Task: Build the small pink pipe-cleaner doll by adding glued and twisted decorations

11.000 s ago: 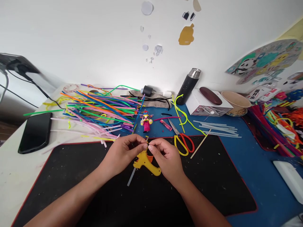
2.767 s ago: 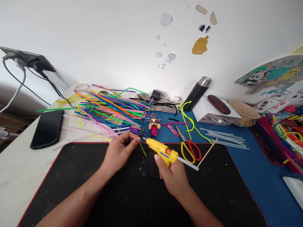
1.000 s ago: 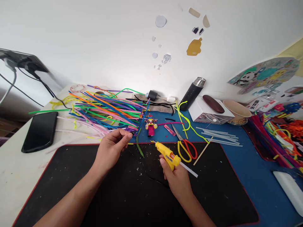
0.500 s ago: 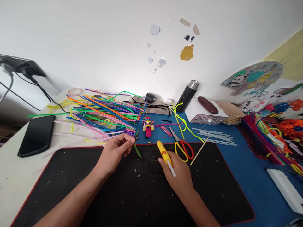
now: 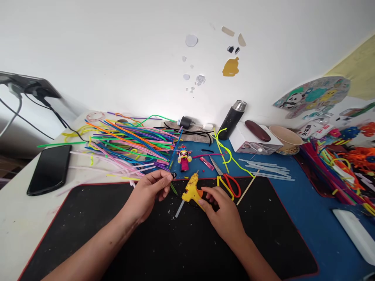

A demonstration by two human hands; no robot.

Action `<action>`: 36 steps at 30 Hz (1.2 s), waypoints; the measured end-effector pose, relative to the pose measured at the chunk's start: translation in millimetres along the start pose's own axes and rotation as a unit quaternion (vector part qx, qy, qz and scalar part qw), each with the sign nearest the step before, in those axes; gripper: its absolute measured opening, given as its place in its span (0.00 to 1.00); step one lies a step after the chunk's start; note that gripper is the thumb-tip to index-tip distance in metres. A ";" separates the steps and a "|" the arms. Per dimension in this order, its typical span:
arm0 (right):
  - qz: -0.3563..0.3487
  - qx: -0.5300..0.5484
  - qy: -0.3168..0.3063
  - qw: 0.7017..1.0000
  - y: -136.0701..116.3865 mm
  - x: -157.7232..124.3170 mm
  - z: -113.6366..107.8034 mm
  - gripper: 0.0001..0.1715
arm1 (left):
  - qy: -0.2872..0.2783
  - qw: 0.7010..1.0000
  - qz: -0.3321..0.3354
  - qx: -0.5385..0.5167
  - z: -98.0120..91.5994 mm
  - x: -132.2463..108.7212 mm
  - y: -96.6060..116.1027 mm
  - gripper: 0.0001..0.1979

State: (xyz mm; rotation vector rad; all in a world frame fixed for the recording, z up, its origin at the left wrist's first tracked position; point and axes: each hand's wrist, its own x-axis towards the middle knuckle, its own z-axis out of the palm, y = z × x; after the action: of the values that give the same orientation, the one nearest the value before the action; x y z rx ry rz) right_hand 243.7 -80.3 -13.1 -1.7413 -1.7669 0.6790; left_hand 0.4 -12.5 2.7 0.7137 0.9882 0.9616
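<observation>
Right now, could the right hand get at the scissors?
Probably yes: the scissors lie just beyond the right hand, and nothing seems to cover the red handle, though its fingers are at the glue gun.

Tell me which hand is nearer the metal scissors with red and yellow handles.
Right. The right hand is just on the near side of the scissors; the left hand is farther off, left of the yellow plastic glue gun.

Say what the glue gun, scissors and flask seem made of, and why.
Glue gun: probably hard plastic, from its bright, moulded body. Scissors: metal blades, silvery; handles likely plastic-coated, evenly coloured. Flask: silvery, shiny cap, likely steel; black body, material unclear.
</observation>
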 end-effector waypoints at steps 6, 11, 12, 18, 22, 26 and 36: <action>0.046 0.213 0.032 0.975 -36.0 5.6 1.3 0.12 | -0.033 0.999 -0.032 -0.026 14.0 -9.6 -5.7 0.21; 0.024 0.282 0.019 0.959 -54.4 14.0 20.9 0.09 | -0.057 0.995 -0.054 -0.057 27.1 -17.6 -12.4 0.21; 0.024 0.296 0.021 0.955 -54.9 15.0 24.3 0.08 | -0.055 0.995 -0.055 -0.061 28.4 -18.7 -13.1 0.21; 0.029 0.353 0.035 0.935 -50.2 16.0 32.7 0.07 | -0.039 0.996 -0.057 -0.059 32.8 -22.7 -14.0 0.23; 0.032 0.361 0.045 0.931 -49.2 15.4 32.1 0.07 | -0.038 0.996 -0.053 -0.053 36.7 -23.6 -14.4 0.23; 0.030 0.368 0.048 0.928 -48.0 14.7 33.0 0.06 | -0.037 0.998 -0.045 -0.034 37.6 -23.8 -14.5 0.24; 0.036 0.377 0.046 0.924 -42.9 13.0 38.2 0.06 | -0.018 0.999 -0.022 0.043 30.2 -22.5 -21.5 0.24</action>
State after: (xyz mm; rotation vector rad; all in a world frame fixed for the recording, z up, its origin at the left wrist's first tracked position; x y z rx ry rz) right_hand 186.4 -67.3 -9.8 -1.2676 -1.1430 1.1068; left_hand 30.2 -44.1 4.4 0.7747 1.0155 0.8689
